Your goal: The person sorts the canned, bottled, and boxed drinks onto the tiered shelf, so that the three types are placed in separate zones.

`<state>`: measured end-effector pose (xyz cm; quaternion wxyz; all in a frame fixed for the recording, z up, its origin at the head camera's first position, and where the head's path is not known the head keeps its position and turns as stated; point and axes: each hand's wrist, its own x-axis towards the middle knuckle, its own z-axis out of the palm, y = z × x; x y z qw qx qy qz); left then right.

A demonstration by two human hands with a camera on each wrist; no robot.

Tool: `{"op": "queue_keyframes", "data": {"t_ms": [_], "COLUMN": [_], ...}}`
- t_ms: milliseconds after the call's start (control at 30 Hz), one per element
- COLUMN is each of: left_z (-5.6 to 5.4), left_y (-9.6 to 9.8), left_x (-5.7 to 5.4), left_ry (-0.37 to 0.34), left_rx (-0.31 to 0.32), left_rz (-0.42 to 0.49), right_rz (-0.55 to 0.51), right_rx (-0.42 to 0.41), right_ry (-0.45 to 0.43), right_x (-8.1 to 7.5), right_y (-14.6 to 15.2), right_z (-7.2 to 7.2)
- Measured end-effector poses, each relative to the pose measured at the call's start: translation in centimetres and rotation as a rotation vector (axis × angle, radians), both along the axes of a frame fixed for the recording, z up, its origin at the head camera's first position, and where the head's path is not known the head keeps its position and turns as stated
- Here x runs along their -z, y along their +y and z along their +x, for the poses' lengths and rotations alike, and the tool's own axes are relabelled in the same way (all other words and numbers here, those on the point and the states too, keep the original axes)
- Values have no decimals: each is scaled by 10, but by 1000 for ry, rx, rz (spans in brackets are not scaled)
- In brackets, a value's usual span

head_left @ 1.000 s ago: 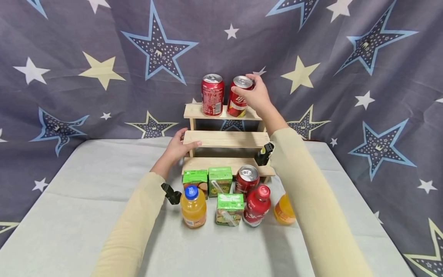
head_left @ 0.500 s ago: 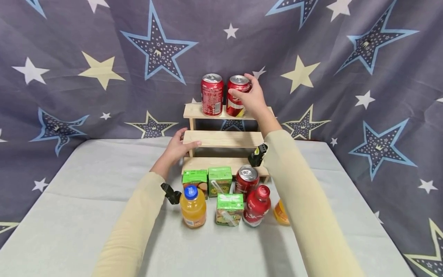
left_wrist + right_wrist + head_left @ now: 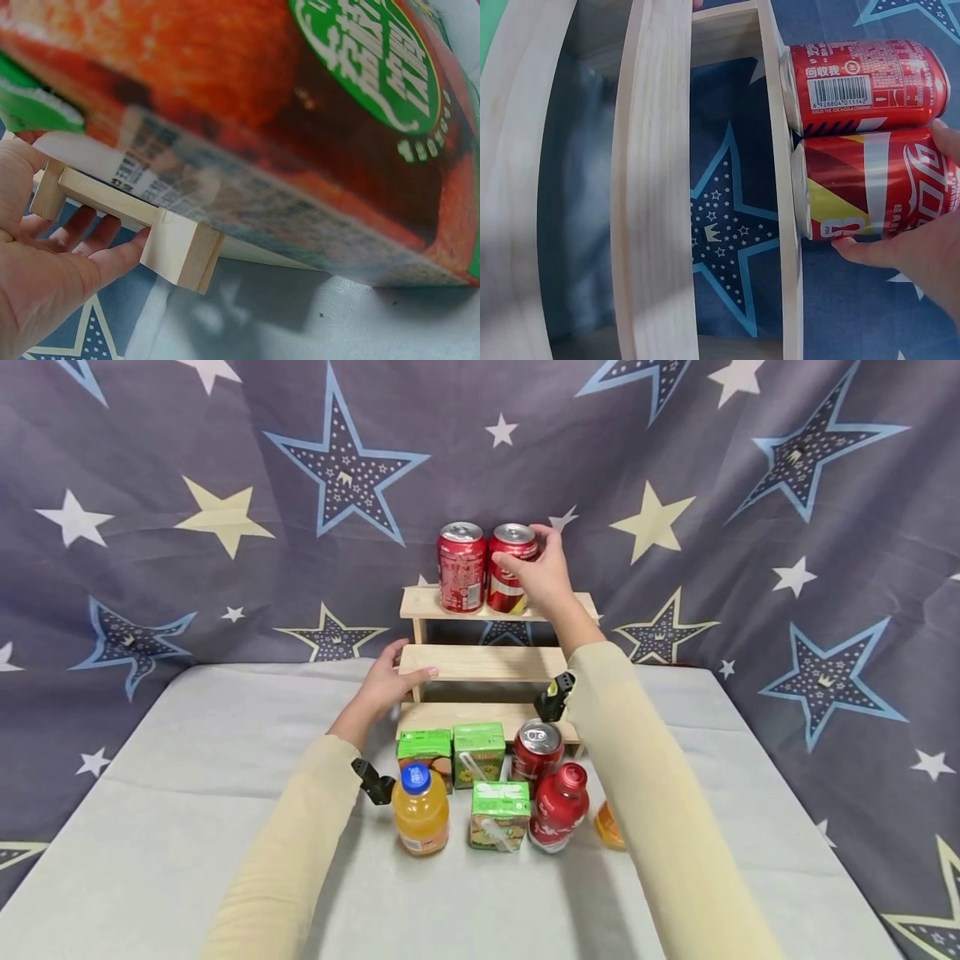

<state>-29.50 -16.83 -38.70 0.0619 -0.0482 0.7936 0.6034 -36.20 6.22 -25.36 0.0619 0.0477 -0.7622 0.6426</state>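
Observation:
A wooden three-step rack (image 3: 480, 662) carries two red soda cans on its top step. My right hand (image 3: 546, 578) grips the right-hand soda can (image 3: 507, 597), thumb in front and fingers behind. In the right wrist view this can (image 3: 870, 184) stands on the top board close beside the other soda can (image 3: 870, 86). My left hand (image 3: 387, 683) holds the rack's left side at the middle step, its thumb over the board. The left wrist view shows that hand (image 3: 52, 277) with its fingers curled round the wooden side frame (image 3: 176, 244); a juice box (image 3: 247, 135) fills much of that view.
Before the rack stand green juice boxes (image 3: 500, 818), a third soda can (image 3: 537, 758), a red bottle (image 3: 558, 810) and an orange juice bottle (image 3: 421, 814) with a blue cap. Another orange bottle (image 3: 610, 827) is partly behind my right sleeve. A star-patterned cloth (image 3: 480, 460) hangs behind.
My right hand has slid its soda can leftward along the top step, narrowing the gap to the other can. The left hand keeps its hold on the rack.

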Motion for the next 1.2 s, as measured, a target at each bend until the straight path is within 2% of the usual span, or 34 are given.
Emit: {"op": "queue_keyframes", "data": {"t_ms": [467, 833, 1200], "left_z": [1, 0, 2], "left_y": [1, 3, 2], "left_x": [-3, -1, -2], "left_ry": [10, 5, 3], "left_rx": [-11, -11, -18], "left_rz": [-3, -12, -24], "right_rz": [49, 212, 276], "right_rx": [-37, -52, -120], "right_ry": [22, -85, -82], "right_x": [0, -5, -12], "right_y": [3, 16, 37], "right_z": [-2, 5, 13]}}
